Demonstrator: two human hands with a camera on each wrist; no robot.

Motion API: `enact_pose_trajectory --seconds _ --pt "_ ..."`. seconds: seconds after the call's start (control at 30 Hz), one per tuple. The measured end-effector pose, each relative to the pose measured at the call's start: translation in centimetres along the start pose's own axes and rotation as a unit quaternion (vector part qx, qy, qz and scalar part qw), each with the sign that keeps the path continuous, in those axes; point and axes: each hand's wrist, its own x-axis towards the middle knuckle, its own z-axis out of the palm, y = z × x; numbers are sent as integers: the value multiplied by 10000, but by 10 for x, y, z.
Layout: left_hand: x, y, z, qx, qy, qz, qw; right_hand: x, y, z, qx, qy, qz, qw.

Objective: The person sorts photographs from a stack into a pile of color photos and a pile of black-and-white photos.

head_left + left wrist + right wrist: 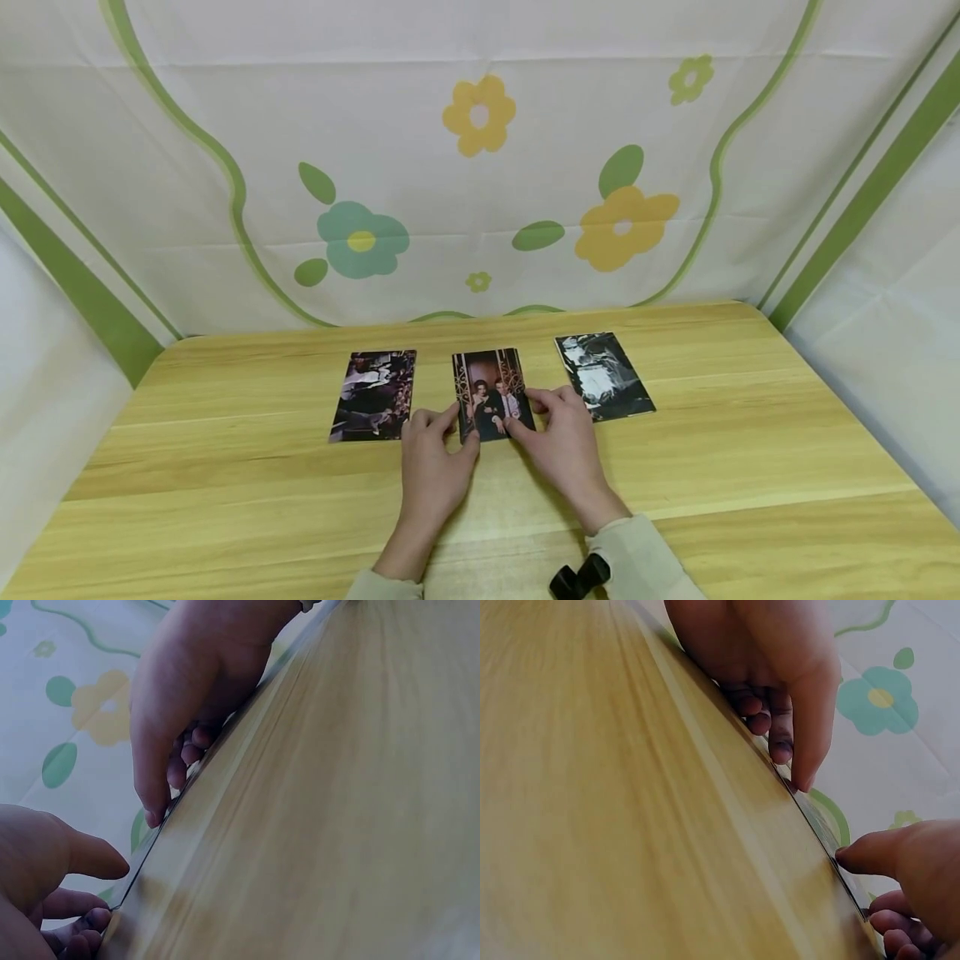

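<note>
A colour photo print point(482, 372) of two seated people lies upright in the middle of the table, and a thin offset edge shows at its top right. My left hand point(437, 471) holds its left side, thumb near the bottom left corner and fingers along the edge. On the opposite side my right hand point(567, 450) grips the print, its thumb over the lower right part and its fingertips at the right edge. Both wrist views show the print edge-on, as a thin dark line low on the table, between the thumbs and curled fingers.
A dark colour photo point(372, 396) lies to the left. To the right, a black-and-white photo point(603, 375) lies tilted, close to my right fingers. The wooden table point(225, 508) meets a white flowered cloth point(420, 158) at the back. A black object point(579, 577) hangs by the right sleeve.
</note>
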Motion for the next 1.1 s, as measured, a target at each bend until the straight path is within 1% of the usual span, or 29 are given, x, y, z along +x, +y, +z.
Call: enact_pose_trajectory --seconds 0.2,0.33,0.47,0.63,0.73,0.8,1.0,1.1 --pt "1 1 -1 -148 -46 -100 9998 0 0 0 54 4 20 10000" --pt "1 1 -1 -221 -39 -110 9997 0 0 1 -17 -4 8 10000" --pt "0 2 0 -293 -24 -199 9994 1 0 1 -66 45 77 9999" --pt "1 4 3 -72 -31 -235 9997 0 -2 2 -269 44 181 9995" --pt "1 5 4 96 -53 -188 9998 -1 -5 3 -323 -8 149 9994" --pt "2 6 4 101 -57 -196 9997 -1 -7 3 -340 -3 118 9994" --pt "3 7 4 -4 -131 -400 9991 0 -8 5 -332 32 69 9994" --pt "3 7 3 -144 -166 -524 9984 0 -6 5 -284 68 19 9996"
